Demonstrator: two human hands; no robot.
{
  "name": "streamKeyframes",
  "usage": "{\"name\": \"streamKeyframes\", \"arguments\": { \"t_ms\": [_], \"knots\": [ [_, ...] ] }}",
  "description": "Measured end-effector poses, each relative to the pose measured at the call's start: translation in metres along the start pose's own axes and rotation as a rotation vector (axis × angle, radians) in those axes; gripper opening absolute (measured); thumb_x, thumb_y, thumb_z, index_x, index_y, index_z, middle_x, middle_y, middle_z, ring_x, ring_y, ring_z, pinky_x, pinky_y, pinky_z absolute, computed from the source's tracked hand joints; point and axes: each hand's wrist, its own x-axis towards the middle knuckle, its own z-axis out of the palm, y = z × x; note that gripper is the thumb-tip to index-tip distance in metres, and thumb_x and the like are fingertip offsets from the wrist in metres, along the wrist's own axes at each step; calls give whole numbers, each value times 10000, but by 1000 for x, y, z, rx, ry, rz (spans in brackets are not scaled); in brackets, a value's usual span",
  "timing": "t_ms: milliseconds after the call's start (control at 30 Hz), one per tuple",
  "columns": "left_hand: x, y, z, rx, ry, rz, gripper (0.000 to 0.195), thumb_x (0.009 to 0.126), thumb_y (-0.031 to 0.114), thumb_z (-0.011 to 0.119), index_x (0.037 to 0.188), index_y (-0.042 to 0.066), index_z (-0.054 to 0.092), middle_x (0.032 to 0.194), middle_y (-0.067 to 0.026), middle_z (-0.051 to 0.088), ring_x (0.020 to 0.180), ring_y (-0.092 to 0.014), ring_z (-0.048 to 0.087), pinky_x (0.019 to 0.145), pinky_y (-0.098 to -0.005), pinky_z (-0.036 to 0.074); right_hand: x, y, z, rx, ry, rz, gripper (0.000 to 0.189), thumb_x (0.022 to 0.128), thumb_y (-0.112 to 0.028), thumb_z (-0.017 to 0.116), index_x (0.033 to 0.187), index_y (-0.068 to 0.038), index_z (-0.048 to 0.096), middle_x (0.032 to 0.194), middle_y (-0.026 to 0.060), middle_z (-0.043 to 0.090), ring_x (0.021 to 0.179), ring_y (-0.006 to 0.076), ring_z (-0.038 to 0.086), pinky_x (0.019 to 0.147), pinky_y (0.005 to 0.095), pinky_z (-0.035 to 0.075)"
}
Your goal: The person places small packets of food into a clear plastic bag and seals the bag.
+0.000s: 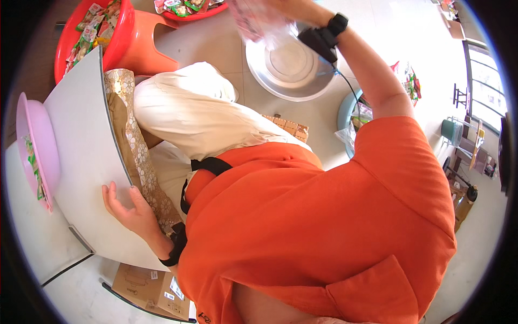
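My left hand (135,212) rests at the edge of a white tabletop (87,133), fingers apart and nothing in them. At the top of the view my right hand (297,9) grips a clear plastic bag (263,24) with pinkish-red colour on it. Hand and bag are blurred, and the fingertips are partly cut off by the frame. Below the bag a wide metal basin (289,67) sits on the tiled floor, with no contents visible in the part I see. A pink plastic basin (44,146) stands at the table's far left, green packets inside it.
Small food packets fill a red basin (129,32) beside an orange plastic stool (141,44). Another red tub (194,15) holds packets too. To the right stand a light-blue tub (344,109) with plastic bags and a heap of packets (412,83). A cardboard box (141,287) lies under the table.
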Motion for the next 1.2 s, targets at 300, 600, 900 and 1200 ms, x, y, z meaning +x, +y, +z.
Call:
{"name": "streamKeyframes", "arguments": {
  "t_ms": [300, 600, 900, 1200],
  "knots": [
    [-1, 8, 15, 236, -37, 39, 475, 834, 172, 679, 1235, -17, 507, 1335, -225, 465, 1232, -387, 448, 1036, -473, 369, -87, 86, 173, -218, -227, 480, 263, 873, -188, 491, 1065, -54, 611, 947, 237, 668, 885, 415, 647, 790, 495, 517],
    [2, 7, 23, 248, -53, 21, 542, 830, 140, 685, 1285, -22, 439, 1354, -237, 416, 1261, -388, 413, 1057, -465, 358, -116, 80, 271, -185, -229, 738, 293, 885, -266, 539, 1069, -46, 599, 1104, 220, 607, 989, 387, 631, 837, 451, 527],
    [-14, -5, 22, 312, -16, 42, 624, 762, 169, 734, 1271, -34, 435, 1363, -274, 409, 1247, -427, 419, 1023, -493, 369, -97, 64, 254, 116, -319, 674, 547, 803, -430, 624, 1157, -16, 578, 1111, 248, 624, 1075, 394, 587, 910, 458, 479],
    [-1, 26, 11, 243, -27, -89, 592, 687, 166, 748, 1198, -4, 501, 1346, -246, 421, 1235, -422, 399, 1032, -513, 317, -115, 124, 293, 78, -284, 540, 891, 686, -524, 727, 1399, -83, 426, 1247, 316, 531, 1177, 455, 499, 997, 488, 428]
  ]
}}
